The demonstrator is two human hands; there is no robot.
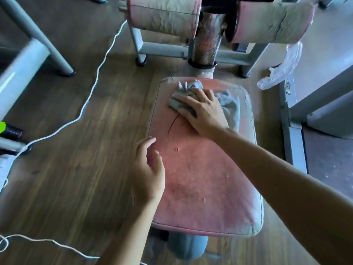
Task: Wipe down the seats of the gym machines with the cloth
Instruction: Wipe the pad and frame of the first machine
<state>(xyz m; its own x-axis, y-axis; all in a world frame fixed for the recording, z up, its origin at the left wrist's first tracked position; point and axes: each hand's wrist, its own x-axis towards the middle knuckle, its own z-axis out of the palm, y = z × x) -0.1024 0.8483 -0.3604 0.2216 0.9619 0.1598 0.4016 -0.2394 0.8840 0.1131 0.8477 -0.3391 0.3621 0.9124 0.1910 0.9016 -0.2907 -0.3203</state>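
Centre of frame: a worn pink padded seat (200, 178), cracked near its upper left. Right hand (202, 109), fingers spread flat, presses a crumpled grey-blue cloth (229, 106) onto the seat's upper part. Left hand (149, 173), fingers relaxed, lies at the seat's left edge; contact cannot be told. Top of frame: two peeling roller pads (162, 16) either side of a rusty post (206, 41). Left: a white cord (91, 88) trails over the wood-pattern floor (76, 169). Upper right: a crumpled clear plastic bag (282, 69).
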